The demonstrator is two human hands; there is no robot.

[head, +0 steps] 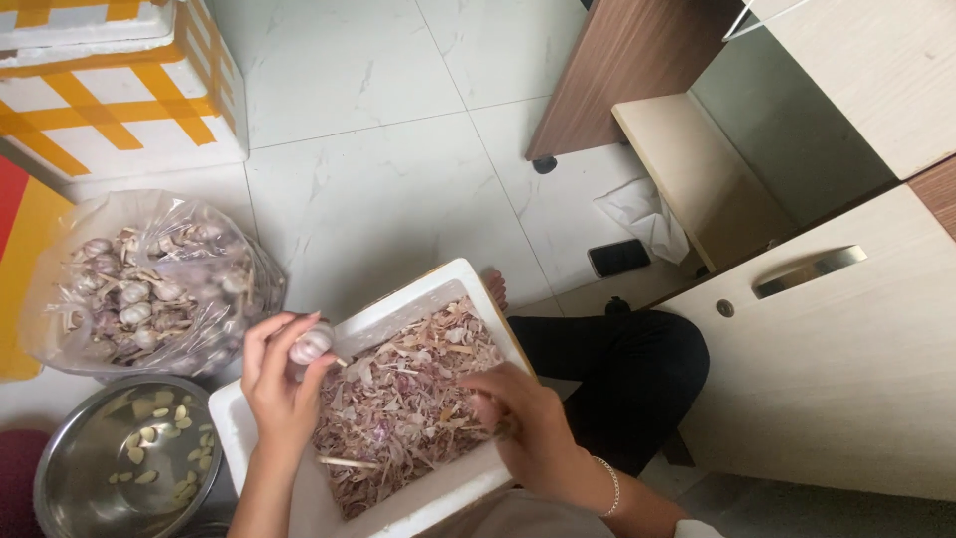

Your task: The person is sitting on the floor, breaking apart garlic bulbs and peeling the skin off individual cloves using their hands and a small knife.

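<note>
Left hand (282, 384) had a closed grip on a garlic bulb (312, 344), held above the near-left corner of the white foam box (423, 289). Right hand (528, 423) hung over the pile of garlic skins (403, 399) at the box's right side, fingers curled down; couldn't tell whether they pinched anything.

Judgement on doing the peel well: bulb should sit over the box so skins dropped into the pile, not onto the tiled floor (378, 149). Pinch lightly at the fingertips, rotate the bulb, strip papery layers without crushing cloves. Bare cloves belonged in the steel bowl (75, 468) just left of the box; a few peeled cloves (164, 453) already lay there.

Unpeeled stock sat in the clear plastic bag (149, 284), beyond the bowl.

Hard to make out:
- right fingertips hidden behind the hand itself
- bowl cut off by the frame edge at bottom left
- box's near wall partly blocked by both forearms
- bracelet (609, 483) on the right wrist, detail too small
- dark phone (618, 257) on the floor by the cabinet (846, 369), screen unreadable
</note>
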